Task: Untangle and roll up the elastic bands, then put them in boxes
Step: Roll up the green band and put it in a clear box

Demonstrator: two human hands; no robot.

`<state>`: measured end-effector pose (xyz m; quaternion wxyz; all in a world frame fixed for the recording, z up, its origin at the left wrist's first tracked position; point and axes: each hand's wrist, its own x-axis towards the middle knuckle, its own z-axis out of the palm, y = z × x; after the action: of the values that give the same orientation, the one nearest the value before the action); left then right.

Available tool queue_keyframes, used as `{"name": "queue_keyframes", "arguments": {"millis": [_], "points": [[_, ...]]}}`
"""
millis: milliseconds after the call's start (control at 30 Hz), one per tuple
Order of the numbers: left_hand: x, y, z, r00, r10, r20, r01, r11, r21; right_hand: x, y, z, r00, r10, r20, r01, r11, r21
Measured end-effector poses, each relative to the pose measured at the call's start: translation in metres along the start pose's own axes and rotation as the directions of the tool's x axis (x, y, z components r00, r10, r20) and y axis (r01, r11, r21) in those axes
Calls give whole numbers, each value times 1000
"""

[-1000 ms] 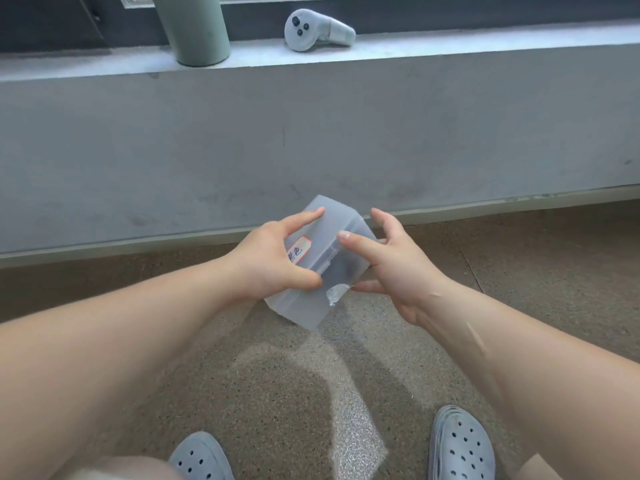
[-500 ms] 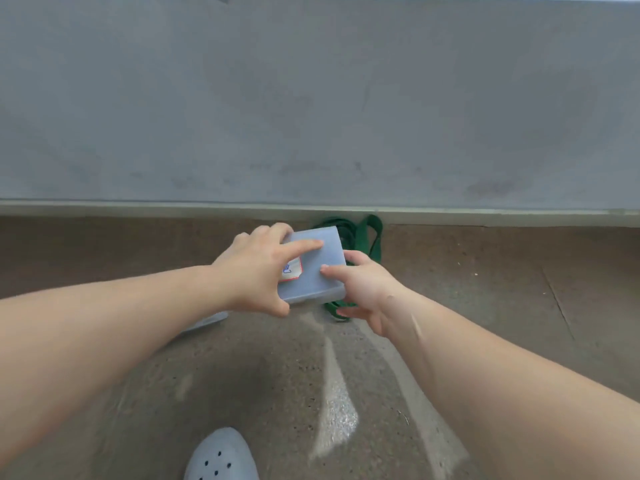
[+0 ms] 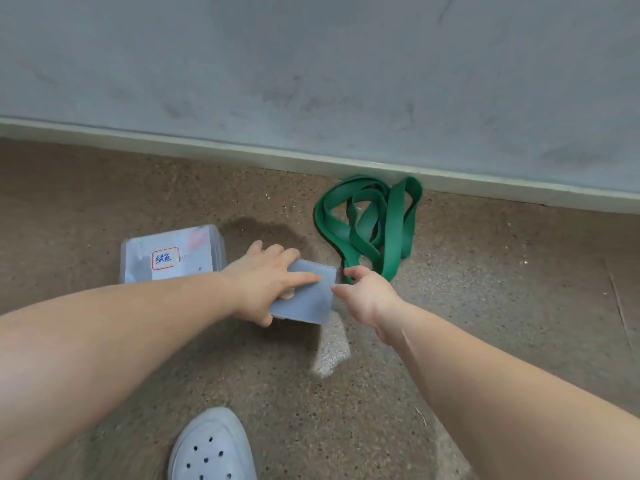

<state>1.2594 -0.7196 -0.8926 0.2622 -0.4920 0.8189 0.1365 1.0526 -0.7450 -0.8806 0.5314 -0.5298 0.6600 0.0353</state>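
Left hand (image 3: pixel 266 282) grips a translucent plastic box (image 3: pixel 304 299), fingers over the top and thumb at the near edge, probably to steady it on the floor (image 3: pixel 485 289). Right hand (image 3: pixel 370 296) has its index tip at the box's right edge with the thumb apart; can't tell if it grips. Green elastic band (image 3: pixel 370 223) lies tangled just beyond the right hand, not rolled yet. A second labelled box (image 3: pixel 204 247) sits beyond the left forearm. Count: two boxes, one band, one white shoe (image 3: pixel 211 448).

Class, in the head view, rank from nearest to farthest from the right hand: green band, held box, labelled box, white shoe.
1. Held box and green band, both at its fingertips: too close to call.
2. Labelled box, left.
3. White shoe, bottom.
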Motion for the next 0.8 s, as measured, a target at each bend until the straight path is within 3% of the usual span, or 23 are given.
{"name": "queue_keyframes", "arguments": {"millis": [100, 200, 400, 500, 600, 733, 800], "points": [[1, -2, 12, 998, -59, 9, 59, 998, 10, 7, 18, -5, 993, -116, -27, 86, 857, -507], [-2, -2, 19, 994, -108, 22, 108, 994, -4, 11, 34, -13, 991, -108, 83, 133, 633, -762], [-1, 16, 14, 994, -105, -33, 103, 992, -69, 12, 41, -19, 980, -88, 176, 181, 41, -983], [2, 30, 1, 994, -81, -67, 73, 991, -108, 13, 46, -19, 980, -69, 185, 178, -95, -979], [6, 40, -10, 990, -84, -109, 66, 985, -162, 10, 44, -25, 974, -100, 202, 199, -38, -979], [6, 53, -34, 985, -84, -149, 44, 967, -251, -12, 38, -46, 915, -387, 117, 263, 348, -900], [3, 57, -54, 982, -88, -168, 29, 946, -323, -31, 33, -65, 861, -505, 65, 334, 465, -820]]}}
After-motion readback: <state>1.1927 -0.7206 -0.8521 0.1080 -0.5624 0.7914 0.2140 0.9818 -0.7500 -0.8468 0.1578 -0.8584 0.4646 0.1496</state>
